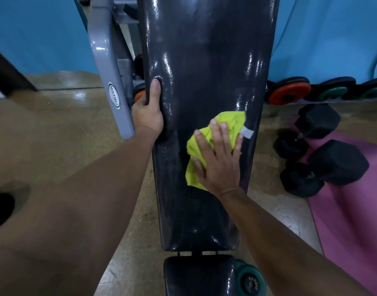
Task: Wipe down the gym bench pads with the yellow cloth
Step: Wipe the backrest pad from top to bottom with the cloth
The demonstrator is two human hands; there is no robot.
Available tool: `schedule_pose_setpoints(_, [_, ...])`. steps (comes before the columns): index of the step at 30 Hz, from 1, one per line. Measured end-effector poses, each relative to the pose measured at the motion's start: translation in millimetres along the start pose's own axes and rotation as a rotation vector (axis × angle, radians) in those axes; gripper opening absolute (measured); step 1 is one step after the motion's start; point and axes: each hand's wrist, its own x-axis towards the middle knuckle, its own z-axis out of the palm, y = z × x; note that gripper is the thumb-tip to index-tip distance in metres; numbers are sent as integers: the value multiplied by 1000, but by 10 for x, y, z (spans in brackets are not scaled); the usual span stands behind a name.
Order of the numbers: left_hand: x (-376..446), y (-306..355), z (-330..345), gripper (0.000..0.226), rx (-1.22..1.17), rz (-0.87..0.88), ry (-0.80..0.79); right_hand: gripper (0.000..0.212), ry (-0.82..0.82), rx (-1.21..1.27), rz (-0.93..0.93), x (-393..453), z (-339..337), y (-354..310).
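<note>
Pressing yellow cloth (196, 159) on back pad (204, 71), right-hand fingers (223, 135) splayed flat; left hand (148, 112) seemingly gripping the edge.

Crumpled yellow cloth (206, 144) (on glossy pad (204, 60))

The long black bench pad (204, 82) runs down the middle of the frame, glossy, with a shorter seat pad (198, 276) just below it. A crumpled yellow cloth (223, 127) lies on the long pad, right of centre.

The brown floor (65, 135) carries two black dumbbells (324, 161) and a pink mat (358, 221) at right.
</note>
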Motion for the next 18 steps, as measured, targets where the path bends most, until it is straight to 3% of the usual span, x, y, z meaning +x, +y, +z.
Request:
schedule_pose_setpoints(5, [-5,13,28,50,-13,3,1,57,44,35,216,174,-12,-115])
schedule_pose_setpoints(11, [-9,23,-1,47,37,12,2,57,-57,19,-26,-239,-16,80])
schedule_pose_setpoints(18, [-16,10,29,57,24,3,10,60,34,87,306,-127,-42,167])
